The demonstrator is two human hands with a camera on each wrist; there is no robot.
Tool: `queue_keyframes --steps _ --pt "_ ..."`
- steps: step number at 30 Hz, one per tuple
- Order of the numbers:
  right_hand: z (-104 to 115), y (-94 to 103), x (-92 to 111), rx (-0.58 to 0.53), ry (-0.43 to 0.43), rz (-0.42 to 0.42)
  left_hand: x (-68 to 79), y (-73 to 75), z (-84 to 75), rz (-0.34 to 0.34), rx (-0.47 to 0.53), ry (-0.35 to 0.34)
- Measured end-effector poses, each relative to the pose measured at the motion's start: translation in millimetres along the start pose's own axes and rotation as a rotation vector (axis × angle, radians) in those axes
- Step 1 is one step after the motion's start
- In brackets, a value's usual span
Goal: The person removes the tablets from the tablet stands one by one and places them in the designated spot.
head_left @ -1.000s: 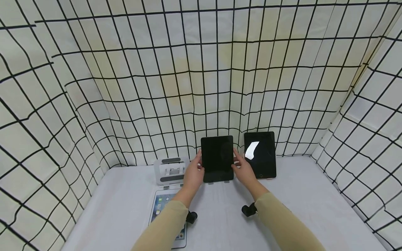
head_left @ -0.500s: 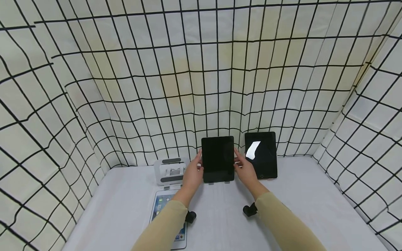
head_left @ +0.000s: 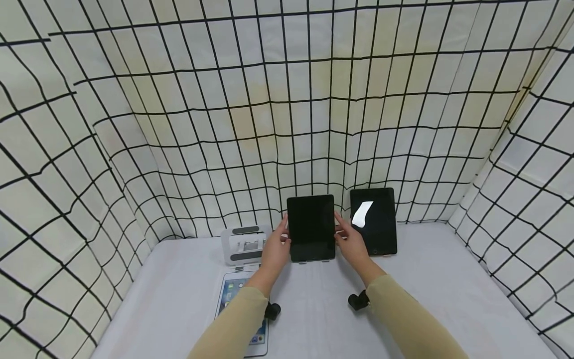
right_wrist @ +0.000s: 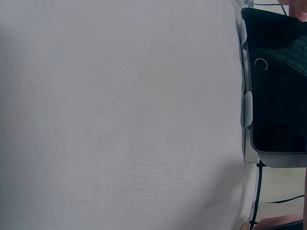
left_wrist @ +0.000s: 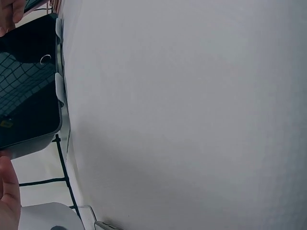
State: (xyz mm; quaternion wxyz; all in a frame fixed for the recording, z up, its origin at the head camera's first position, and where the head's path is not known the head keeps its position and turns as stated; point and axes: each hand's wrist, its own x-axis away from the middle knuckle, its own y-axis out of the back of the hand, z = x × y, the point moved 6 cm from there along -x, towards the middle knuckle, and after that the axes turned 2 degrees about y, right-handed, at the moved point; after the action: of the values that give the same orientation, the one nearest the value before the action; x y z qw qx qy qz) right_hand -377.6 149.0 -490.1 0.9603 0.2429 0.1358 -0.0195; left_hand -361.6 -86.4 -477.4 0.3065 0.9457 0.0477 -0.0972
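Both hands on the black tablet (head_left: 311,227): my left hand (head_left: 274,250) grips its left edge, my right hand (head_left: 352,246) the right edge, fingers and thumb at the sides. It sits mid-counter (head_left: 314,319), tilted back, screen dark, bottom edge in two grey lips (right_wrist: 248,110). Just right of my right hand, a second dark-screened tablet (head_left: 378,229) leans back too. Beside my left hand, a white tablet stand (head_left: 245,256) with grey pads; nearer me, a white-framed tablet (head_left: 230,289), icons lit, partly under my left sleeve (head_left: 230,326).
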Motion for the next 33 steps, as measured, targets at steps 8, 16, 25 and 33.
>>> queue_keyframes --steps 8,16,25,33 --pt "3 2.1 1 -0.028 -0.013 0.007 1.7 3.3 -1.5 0.017 0.065 0.007" --pt "7 3.8 4 -0.042 -0.001 0.008 4.1 3.1 2.4 0.029 0.105 0.043" --pt "11 7.2 10 -0.067 0.012 0.033 9.0 4.7 3.4 0.037 0.158 0.035" --pt "11 8.3 17 -0.088 -0.017 0.085 15.0 7.9 4.6 0.074 0.176 0.004"
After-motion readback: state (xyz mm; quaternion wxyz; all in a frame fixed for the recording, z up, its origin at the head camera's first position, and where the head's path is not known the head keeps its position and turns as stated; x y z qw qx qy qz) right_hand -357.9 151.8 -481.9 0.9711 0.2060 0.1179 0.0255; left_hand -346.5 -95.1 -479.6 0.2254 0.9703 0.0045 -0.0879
